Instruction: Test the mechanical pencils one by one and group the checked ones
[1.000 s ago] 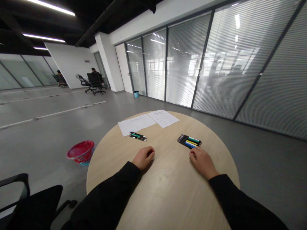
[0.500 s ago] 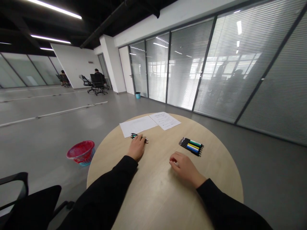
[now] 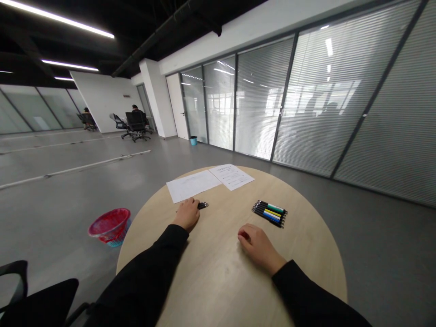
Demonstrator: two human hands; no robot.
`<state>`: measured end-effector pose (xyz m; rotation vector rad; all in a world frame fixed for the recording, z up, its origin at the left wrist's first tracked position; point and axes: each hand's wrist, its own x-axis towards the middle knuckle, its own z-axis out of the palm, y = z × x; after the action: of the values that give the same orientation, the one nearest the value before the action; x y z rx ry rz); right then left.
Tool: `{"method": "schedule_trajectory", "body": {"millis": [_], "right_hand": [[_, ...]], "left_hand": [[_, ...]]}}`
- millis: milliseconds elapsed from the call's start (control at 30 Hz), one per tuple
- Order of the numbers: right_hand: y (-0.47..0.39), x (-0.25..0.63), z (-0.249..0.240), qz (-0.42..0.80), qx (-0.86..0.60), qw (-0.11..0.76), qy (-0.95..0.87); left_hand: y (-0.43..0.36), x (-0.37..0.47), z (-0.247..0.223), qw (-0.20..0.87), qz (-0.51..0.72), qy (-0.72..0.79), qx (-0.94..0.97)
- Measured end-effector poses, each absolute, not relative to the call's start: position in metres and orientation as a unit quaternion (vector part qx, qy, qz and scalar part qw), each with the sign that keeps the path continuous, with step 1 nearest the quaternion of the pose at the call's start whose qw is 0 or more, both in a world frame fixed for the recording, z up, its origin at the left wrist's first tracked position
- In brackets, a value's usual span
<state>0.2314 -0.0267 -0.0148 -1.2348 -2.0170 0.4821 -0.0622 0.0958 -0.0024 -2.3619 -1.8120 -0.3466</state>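
On the round wooden table (image 3: 218, 272), my left hand (image 3: 187, 214) is closed over a few dark pens (image 3: 203, 205), whose ends stick out at its right side. My right hand (image 3: 257, 245) rests on the tabletop with its fingers curled in, and nothing shows in it. Just beyond my right hand lies a row of several pens (image 3: 270, 213), side by side, with black ends and green, yellow, white and blue parts. Two white papers lie at the far edge: a mostly blank sheet (image 3: 193, 184) and a printed sheet (image 3: 232, 176).
A red-lined basket (image 3: 111, 226) stands on the floor left of the table. A black chair (image 3: 44, 302) is at the lower left. Farther back are a small blue bin (image 3: 193, 141), office chairs (image 3: 136, 125) with a seated person, and glass partitions.
My left hand has shifted over the pens beneath it, now covering their left part. My right hand's fingers have curled in more. The whole view has tilted slightly.
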Motion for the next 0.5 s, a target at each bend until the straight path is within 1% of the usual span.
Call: {"method": "schedule_trajectory", "body": {"millis": [133, 267, 500], "right_hand": [[-0.025, 0.231, -0.015, 0.185, -0.477, 0.361, -0.779], [-0.024, 0.23, -0.017, 0.182, -0.48, 0.357, -0.78], [-0.024, 0.23, -0.018, 0.18, -0.481, 0.359, -0.779]], "left_hand": [[0.093, -0.064, -0.004, 0.046, -0.125, -0.601, -0.788], [0.091, -0.066, -0.008, 0.044, -0.139, -0.597, -0.789], [0.099, -0.067, -0.016, 0.022, -0.14, -0.643, -0.753]]}}
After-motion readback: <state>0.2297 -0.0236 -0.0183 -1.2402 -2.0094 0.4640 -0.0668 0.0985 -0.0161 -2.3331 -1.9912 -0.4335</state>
